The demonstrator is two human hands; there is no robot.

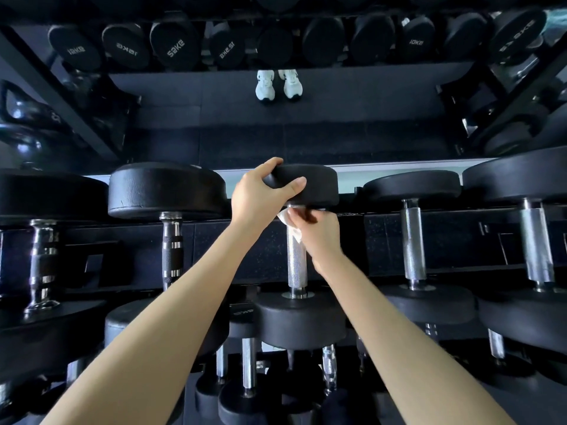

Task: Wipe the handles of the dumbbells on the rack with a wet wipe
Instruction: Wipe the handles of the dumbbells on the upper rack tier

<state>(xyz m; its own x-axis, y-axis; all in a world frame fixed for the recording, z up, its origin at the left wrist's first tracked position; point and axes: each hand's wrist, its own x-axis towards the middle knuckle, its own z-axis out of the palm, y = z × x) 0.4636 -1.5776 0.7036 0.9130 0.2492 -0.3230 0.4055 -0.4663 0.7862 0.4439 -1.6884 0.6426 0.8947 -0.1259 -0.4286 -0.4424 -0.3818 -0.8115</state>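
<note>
While left hand [260, 191] grips dumbbell [297, 265], wipe [283, 218] mostly hidden.

A black metal rack [377, 243] crossed the middle of the frame. Black rubber-headed dumbbells with silver knurled steel handles [414, 240] lay on it side by side. Smaller black dumbbells [248, 372] lay on its lower tier at bottom centre.

The left forearm [171, 317] and right forearm [392, 326], both bare, rise from the bottom edge and converge toward the middle of the frame. The left grip [260, 191], just above centre, curls over the rim of a black dumbbell head [316, 185], thumb across its side and fingers hooked over the far edge. The right grip [320, 233], just below and to its right, pinches a white wet wipe [288, 219] against the top of the handle [296, 262], fingers curled and slightly blurred
</note>
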